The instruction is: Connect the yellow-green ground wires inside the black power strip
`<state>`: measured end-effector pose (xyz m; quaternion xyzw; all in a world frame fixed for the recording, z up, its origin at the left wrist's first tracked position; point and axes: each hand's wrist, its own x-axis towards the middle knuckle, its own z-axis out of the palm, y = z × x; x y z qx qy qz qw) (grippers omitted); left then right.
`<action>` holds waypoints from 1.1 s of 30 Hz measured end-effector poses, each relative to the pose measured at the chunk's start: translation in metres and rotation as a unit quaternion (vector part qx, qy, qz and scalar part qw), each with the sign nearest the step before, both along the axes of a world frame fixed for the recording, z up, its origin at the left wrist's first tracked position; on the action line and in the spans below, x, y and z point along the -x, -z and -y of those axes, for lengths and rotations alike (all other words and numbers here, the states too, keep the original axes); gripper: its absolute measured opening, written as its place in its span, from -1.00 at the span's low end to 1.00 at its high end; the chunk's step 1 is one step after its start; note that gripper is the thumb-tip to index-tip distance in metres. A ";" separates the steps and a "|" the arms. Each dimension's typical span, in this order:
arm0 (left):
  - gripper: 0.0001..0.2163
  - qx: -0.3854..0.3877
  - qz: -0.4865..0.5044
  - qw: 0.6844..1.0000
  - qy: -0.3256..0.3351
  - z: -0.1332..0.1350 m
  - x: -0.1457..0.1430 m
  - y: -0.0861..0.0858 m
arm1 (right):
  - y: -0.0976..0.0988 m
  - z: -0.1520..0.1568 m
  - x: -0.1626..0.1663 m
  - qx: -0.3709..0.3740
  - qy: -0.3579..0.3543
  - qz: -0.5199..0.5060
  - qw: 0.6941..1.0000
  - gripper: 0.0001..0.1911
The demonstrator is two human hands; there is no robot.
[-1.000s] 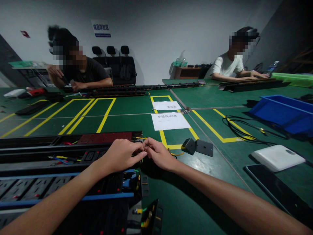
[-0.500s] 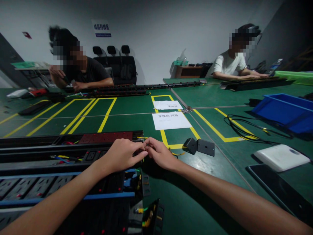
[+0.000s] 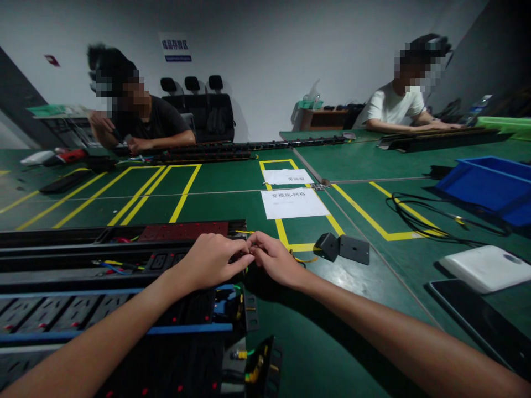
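Note:
My left hand point(image 3: 213, 260) and my right hand point(image 3: 274, 260) meet at the right end of a black power strip housing. Both have their fingers bent in a close pinch, fingertips touching or nearly so. Whatever lies between them is hidden by the fingers. A yellow wire point(image 3: 244, 231) shows just behind the fingertips, and a yellow-tipped wire point(image 3: 305, 258) emerges beyond my right hand. Under my left forearm lies a power strip with blue edges point(image 3: 186, 330), its end wires exposed. Dark red sockets point(image 3: 182, 231) sit in the housing behind my left hand.
Black end brackets point(image 3: 354, 250) lie right of my hands. Further right are a phone point(image 3: 477, 320), a white device point(image 3: 489, 268), coiled black cable point(image 3: 410, 221) and a blue bin point(image 3: 489, 188). Paper labels point(image 3: 294, 204) lie ahead. Two people point(image 3: 155, 119) point(image 3: 394, 108) work across the table.
The whole view has shifted slightly, with things appearing a little further right. My hands keep the same pinched pose at the housing's end.

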<state>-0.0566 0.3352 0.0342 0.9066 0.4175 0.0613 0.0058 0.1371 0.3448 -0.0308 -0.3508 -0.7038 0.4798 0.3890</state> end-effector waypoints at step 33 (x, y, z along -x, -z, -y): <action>-0.67 -0.002 -0.023 1.000 -0.003 0.001 -0.001 0.001 | 0.006 -0.001 0.000 0.015 -0.006 -0.004 1.000 -0.89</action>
